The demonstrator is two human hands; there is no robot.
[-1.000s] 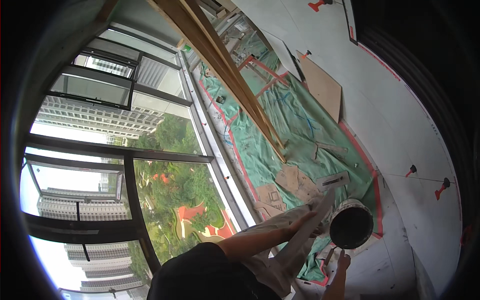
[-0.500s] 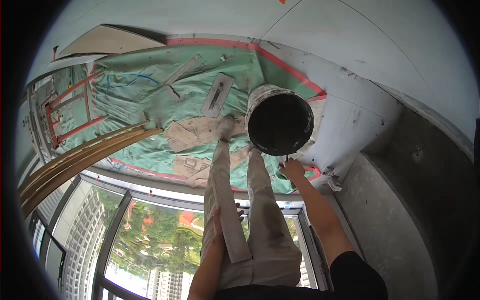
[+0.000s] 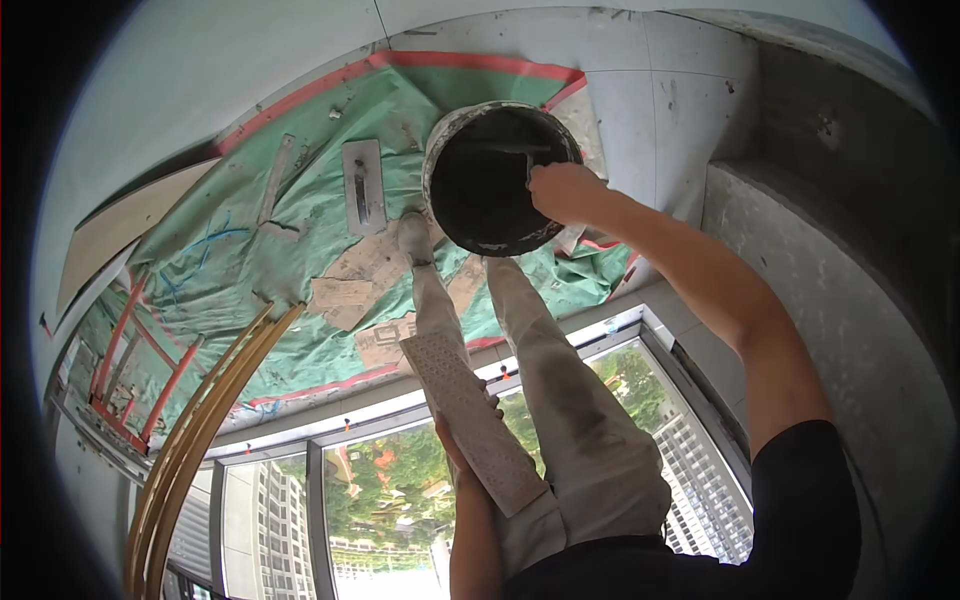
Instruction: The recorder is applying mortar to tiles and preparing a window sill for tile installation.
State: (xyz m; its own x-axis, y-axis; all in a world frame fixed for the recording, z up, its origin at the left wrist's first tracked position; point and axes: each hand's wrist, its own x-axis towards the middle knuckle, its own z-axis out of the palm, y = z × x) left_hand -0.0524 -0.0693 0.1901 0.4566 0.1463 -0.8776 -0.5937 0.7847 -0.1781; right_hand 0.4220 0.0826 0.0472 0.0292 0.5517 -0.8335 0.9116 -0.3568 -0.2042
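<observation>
My left hand (image 3: 458,447) is wrapped round a long, narrow tile strip (image 3: 470,425) held slanting in front of my legs. Its upward face is pale and dimpled, and fingertips show past its far edge. My right hand (image 3: 566,193) reaches over the rim of a round bucket (image 3: 498,247) crusted with dried grey matter. Closed in that hand is the handle of a trowel (image 3: 529,160); its blade lies inside the dark bucket, partly lost in shadow. What the bucket holds is too dark to make out.
A flat plastering trowel (image 3: 363,188) lies on the green sheet (image 3: 400,90), near cardboard pieces (image 3: 385,342). Long brown strips (image 3: 215,410) and a red metal frame (image 3: 120,350) stand at left. A concrete ledge (image 3: 760,225) rises at right; windows (image 3: 380,480) are at my near side.
My right hand has moved from below the bucket's near rim to over its opening, bringing the trowel inside. The tile strip stays in my left hand. The view has turned.
</observation>
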